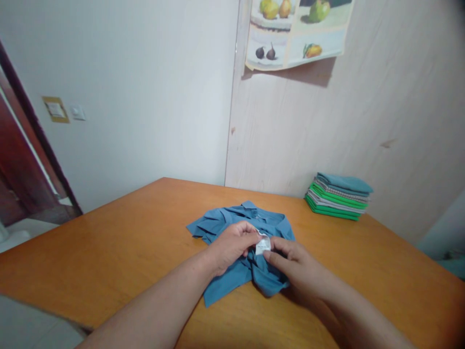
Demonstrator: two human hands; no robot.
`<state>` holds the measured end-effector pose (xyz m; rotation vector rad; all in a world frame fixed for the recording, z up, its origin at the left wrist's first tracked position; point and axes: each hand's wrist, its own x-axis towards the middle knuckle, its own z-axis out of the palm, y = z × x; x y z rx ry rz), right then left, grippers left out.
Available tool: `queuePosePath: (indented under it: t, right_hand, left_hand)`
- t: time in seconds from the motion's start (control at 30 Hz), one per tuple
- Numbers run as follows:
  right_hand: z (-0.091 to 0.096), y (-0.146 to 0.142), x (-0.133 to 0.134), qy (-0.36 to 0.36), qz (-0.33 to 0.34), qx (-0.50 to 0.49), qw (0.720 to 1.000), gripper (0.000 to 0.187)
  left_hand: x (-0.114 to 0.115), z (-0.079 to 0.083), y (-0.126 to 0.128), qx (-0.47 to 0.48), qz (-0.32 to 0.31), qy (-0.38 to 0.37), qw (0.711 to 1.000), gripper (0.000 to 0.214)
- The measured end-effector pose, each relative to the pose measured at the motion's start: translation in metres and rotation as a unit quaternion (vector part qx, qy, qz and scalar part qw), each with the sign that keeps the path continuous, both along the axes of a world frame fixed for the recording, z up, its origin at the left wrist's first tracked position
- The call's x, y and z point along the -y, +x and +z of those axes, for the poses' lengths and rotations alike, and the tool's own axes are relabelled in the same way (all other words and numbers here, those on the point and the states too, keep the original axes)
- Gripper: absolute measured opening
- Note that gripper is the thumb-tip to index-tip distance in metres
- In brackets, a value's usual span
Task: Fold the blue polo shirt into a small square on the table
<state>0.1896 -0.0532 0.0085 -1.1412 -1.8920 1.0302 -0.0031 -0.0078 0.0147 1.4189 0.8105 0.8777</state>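
A crumpled blue shirt lies in the middle of an orange-brown wooden table. A small white label sticks up from the shirt's near part. My left hand is closed, its fingers pinching the shirt fabric just left of the label. My right hand is closed too, with thumb and fingers pinching the label and the cloth under it. Both forearms reach in from the bottom edge.
A neat stack of folded cloths, blue, grey and green, sits at the table's far right against the pale wall. A fruit poster hangs above. A dark door frame stands at the left.
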Motion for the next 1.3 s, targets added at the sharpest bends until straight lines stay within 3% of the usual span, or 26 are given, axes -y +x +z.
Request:
queuePosePath:
  t: [0.37,1.3]
  right_hand:
    - [0.0043,-0.0013,0.0019,-0.025,0.016,0.016,0.999,0.04]
    - [0.0007,0.0006,0.0013,-0.006,-0.001,0.043,0.999,0.022]
  left_hand:
    - [-0.0036,-0.0015,-0.0039,0.024,-0.012,-0.031,0.999,0.031]
    - [-0.0082,-0.0041,-0.0045,0.059,-0.022,-0.004,0.998,0.028]
